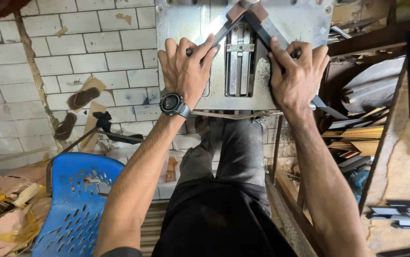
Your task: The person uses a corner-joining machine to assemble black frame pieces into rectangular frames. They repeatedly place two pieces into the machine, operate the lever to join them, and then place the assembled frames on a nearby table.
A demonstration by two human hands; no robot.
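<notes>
Two dark frame mouldings lie on the metal machine table (305,21), set against each other so that they meet in a mitred corner near the table's far edge, just under a reddish-brown clamp block (243,10). The left moulding (221,32) runs from that corner down toward the table's left side; the right moulding (274,40) runs down toward the right side and continues past the table's near right corner.

The left hand (186,71) lies palm down over the lower end of the left moulding, fingers curled over it, pressing it flat to the plate. A dark wristwatch (171,103) sits on that wrist. The right hand (298,76) does the same on the right moulding, fingers spread and bent over the strip. Both hands press and grip rather than lift, which keeps the two pieces square to each other and tight at the joint.

Between the hands, at the table's middle, a slotted steel channel (240,59) runs toward the corner; it appears to be the guide for the joining head, though the view is too steep to be sure.

Beside the person's legs stands a blue plastic chair (79,204), and on the right a shelf holds stacked moulding offcuts (357,138).
</notes>
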